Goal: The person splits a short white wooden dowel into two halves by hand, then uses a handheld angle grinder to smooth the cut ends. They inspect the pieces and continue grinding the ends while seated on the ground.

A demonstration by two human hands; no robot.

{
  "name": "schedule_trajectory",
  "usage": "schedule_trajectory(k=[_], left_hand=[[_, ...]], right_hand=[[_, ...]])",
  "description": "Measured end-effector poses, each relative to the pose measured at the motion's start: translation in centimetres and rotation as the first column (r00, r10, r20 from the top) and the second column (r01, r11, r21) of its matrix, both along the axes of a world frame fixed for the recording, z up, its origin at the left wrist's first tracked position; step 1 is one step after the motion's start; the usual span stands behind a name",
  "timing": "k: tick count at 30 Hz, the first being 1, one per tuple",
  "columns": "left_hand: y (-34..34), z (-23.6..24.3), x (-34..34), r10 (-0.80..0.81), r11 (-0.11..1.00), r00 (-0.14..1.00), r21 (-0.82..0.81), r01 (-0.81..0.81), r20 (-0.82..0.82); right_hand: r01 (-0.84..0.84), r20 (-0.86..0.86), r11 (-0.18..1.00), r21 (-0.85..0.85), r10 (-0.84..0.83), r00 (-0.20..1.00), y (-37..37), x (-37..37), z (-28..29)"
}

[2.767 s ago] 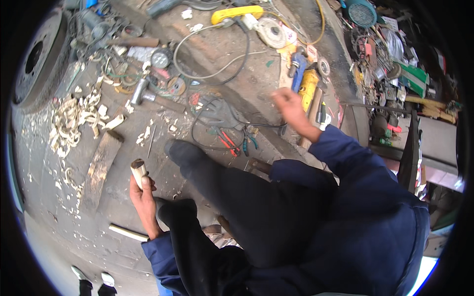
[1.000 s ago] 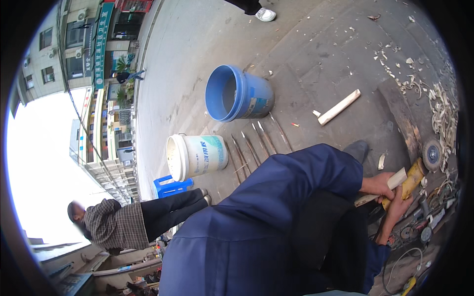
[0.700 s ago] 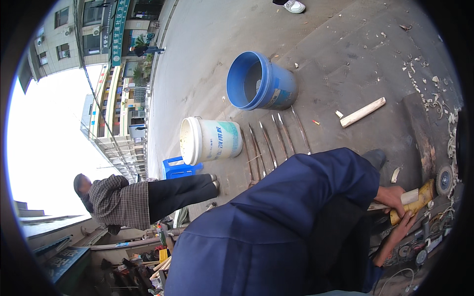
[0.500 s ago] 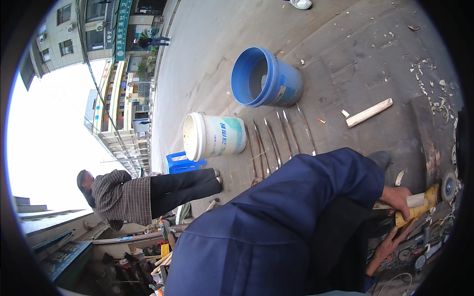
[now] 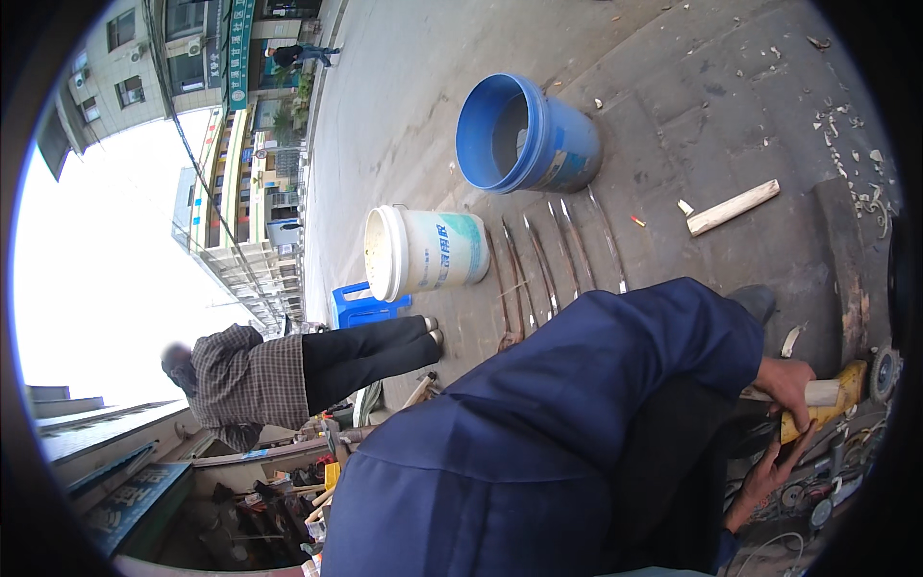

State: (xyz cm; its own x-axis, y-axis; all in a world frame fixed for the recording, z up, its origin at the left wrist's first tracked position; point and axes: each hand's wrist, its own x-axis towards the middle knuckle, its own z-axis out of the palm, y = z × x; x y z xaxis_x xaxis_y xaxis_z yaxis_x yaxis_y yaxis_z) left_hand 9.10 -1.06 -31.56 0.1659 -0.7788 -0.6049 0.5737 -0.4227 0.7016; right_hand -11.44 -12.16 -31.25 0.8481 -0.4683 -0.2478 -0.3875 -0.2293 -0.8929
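While the left hand [image 5: 784, 385] clasps a short wooden peg [image 5: 817, 392] against the yellow angle grinder [image 5: 846, 389] that the right hand [image 5: 769, 471] cups from below, its disc [image 5: 883, 373] could nick fingers if the peg slips.

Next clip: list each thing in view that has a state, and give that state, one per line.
Blue bucket: on its side, open mouth showing.
White bucket: on its side.
Wooden stick: lying loose on the pavement.
Left hand: closed on a short wooden piece.
Right hand: under the yellow power tool; grip unclear.
Blue crate: behind the white bucket.
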Motion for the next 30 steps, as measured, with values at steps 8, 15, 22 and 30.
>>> schedule_trajectory(k=[8,15,22,30], left_hand=[[-0.4,-1.1,-0.6,0.006,0.998,1.0,-0.055,-0.007,-0.028],[-0.9,-1.0,-1.0,0.007,1.0,1.0,-0.003,-0.007,-0.021],[-0.7,0.0,-0.8,0.021,0.999,1.0,0.045,-0.022,0.016],[-0.8,-0.4,-1.1,0.009,0.998,1.0,0.062,-0.009,0.01]], right_hand=[[0.026,0.019,0.998,0.049,-0.027,0.999,0.0,-0.1,-0.2],[0.023,0.026,0.998,0.051,-0.024,0.999,-0.4,-0.9,-1.3],[-0.015,0.02,0.999,-0.033,0.016,1.0,-0.6,-1.5,-1.9],[-0.029,0.036,0.999,0.042,0.028,0.999,-1.0,-1.8,-1.9]])
